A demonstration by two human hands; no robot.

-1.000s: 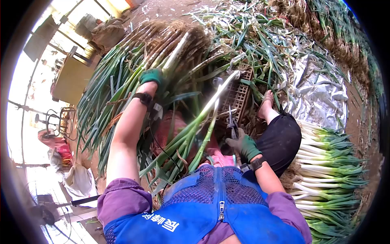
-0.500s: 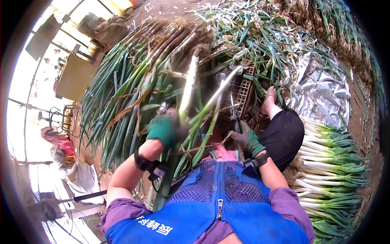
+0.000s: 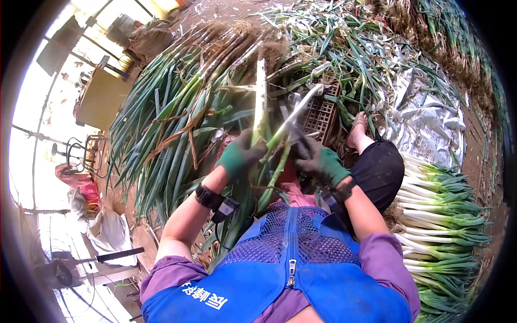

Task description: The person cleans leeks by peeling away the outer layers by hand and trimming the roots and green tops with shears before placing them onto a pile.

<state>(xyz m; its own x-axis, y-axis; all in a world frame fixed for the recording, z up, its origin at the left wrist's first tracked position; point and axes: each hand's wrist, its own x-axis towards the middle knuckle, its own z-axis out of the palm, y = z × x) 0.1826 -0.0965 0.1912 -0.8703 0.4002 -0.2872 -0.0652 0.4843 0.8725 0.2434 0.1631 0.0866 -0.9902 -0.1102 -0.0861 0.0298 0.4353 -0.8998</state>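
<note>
My gloved left hand [image 3: 240, 156] is closed round a green onion [image 3: 260, 99] that stands with its brown roots away from me. My gloved right hand [image 3: 321, 162] is closed on a metal tool [image 3: 300, 141], blurred by motion, just right of the stalks. A peeled white onion stalk [image 3: 295, 114] slants between the two hands, its green part running down toward my lap. Left of my left hand lies a large pile of untrimmed onions [image 3: 161, 116], roots pointing away from me.
Beyond my right hand sits a brown plastic crate [image 3: 321, 116] under leaf scraps. A row of cleaned onions [image 3: 436, 226] lies at the right, below a silvery sheet [image 3: 425, 126]. At the left are a fan [image 3: 63, 273] and a yellowish panel [image 3: 101, 99].
My left hand has come from the pile toward my lap, bringing an onion upright before me. My right hand has moved slightly up and left with the tool, closer to the stalks.
</note>
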